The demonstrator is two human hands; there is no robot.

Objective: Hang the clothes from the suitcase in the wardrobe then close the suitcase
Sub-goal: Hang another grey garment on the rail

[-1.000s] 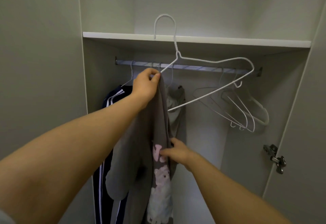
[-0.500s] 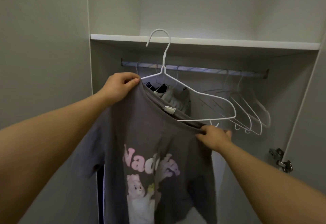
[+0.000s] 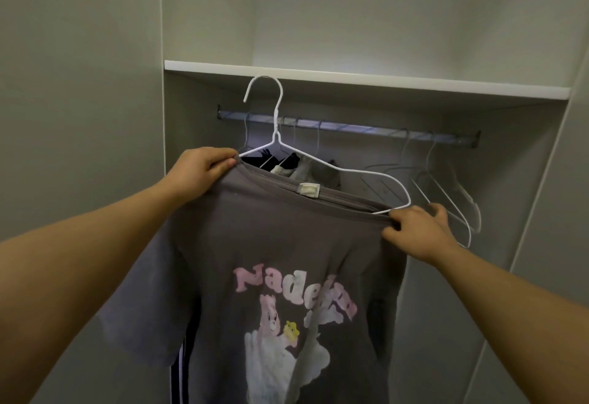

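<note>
Shirt: grey, soft jersey knit, pale print on the front, white label at the neck. Held spread in front of the open wardrobe, short of the rail, not yet hung. Neck opening stretched wide over a thin white wire hanger, lower part inside the cloth, hook upright and clear of the rail.

Left hand: thumb and fingers pinched on the neck edge at the hanger's left shoulder. Right hand: fingers curled on the neck edge at the hanger's right tip; whether on the wire as well, cannot tell.

Handling, as judged: light, limp, no shape of its own; likely to slide off smooth wire if tilted. Hanger springy, easily bent. Best taken at the hanger's neck below the hook for the lift onto the rail, other hand steadying a shoulder.

Rail: round metal bar under a white shelf; dark clothes hung at left, spare hangers at right. Suitcase out of view.
</note>
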